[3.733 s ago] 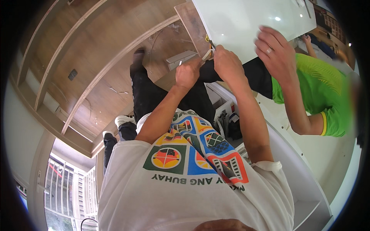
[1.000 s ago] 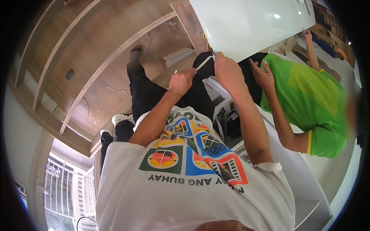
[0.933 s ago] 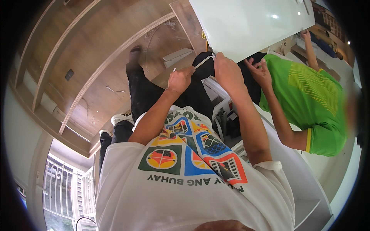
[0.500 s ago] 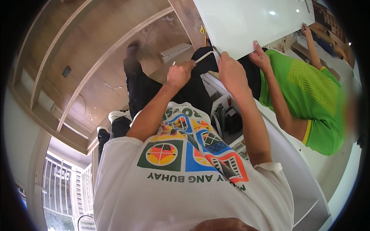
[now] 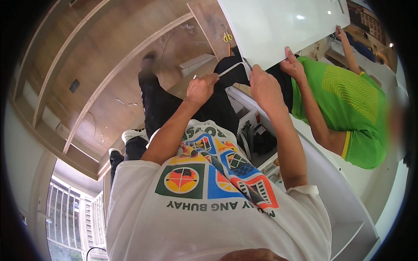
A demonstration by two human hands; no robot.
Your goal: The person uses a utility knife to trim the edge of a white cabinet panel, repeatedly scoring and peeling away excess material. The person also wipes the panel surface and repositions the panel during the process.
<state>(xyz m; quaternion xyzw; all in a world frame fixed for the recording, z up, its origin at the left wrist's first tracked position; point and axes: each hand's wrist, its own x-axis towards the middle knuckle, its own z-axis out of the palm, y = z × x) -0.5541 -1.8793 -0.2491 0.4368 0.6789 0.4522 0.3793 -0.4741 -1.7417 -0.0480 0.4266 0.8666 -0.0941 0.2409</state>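
Observation:
My left hand is closed on a narrow white strip, which stretches up and right to the lower-left corner of a glossy white panel. My right hand is closed round a thin dark tool beside that corner, where the strip meets it. A co-worker in a green shirt holds the panel's lower edge with one hand and its far right with the other.
Yellow scissors lie on a wooden board left of the panel. A wooden frame fills the upper left. An open compartment with dark items is below my hands. A railed window is lower left; someone's sneakers show behind my left arm.
The co-worker's near hand has moved from raised and loose to gripping the panel's lower edge. My right hand has shifted slightly right and down over the last half second.

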